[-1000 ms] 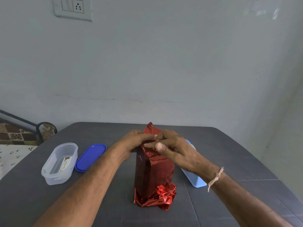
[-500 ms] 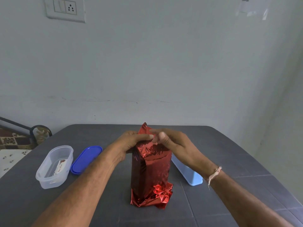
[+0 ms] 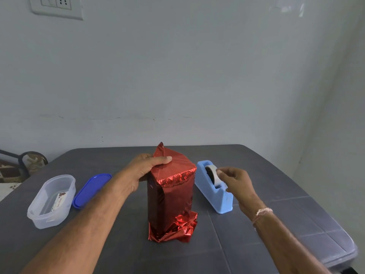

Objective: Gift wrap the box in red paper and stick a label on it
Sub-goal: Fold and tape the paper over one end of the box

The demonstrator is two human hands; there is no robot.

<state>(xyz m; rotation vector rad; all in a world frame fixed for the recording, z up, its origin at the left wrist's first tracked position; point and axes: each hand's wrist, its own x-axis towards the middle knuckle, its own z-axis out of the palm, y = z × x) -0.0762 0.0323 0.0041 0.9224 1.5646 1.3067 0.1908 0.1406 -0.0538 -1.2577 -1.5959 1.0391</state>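
The box wrapped in shiny red paper (image 3: 173,198) stands upright mid-table, with crumpled paper bunched at its base and a pointed flap sticking up at the top left. My left hand (image 3: 144,169) grips the box's top left edge, its thumb lying across the folded paper on top. To the right, my right hand (image 3: 235,180) reaches the light-blue tape dispenser (image 3: 219,198), and its thumb and fingertips pinch at the tape roll (image 3: 210,173). A printed label (image 3: 59,201) lies inside a clear plastic container (image 3: 39,216) at the left.
A blue oval lid (image 3: 90,189) lies between the clear container and the box. The dark grey table (image 3: 256,244) ends against a pale wall behind and drops off at the right. A chair back (image 3: 29,161) shows at far left.
My right hand has left the top of the box and moved right to the tape dispenser. My left hand alone keeps hold of the folded top.
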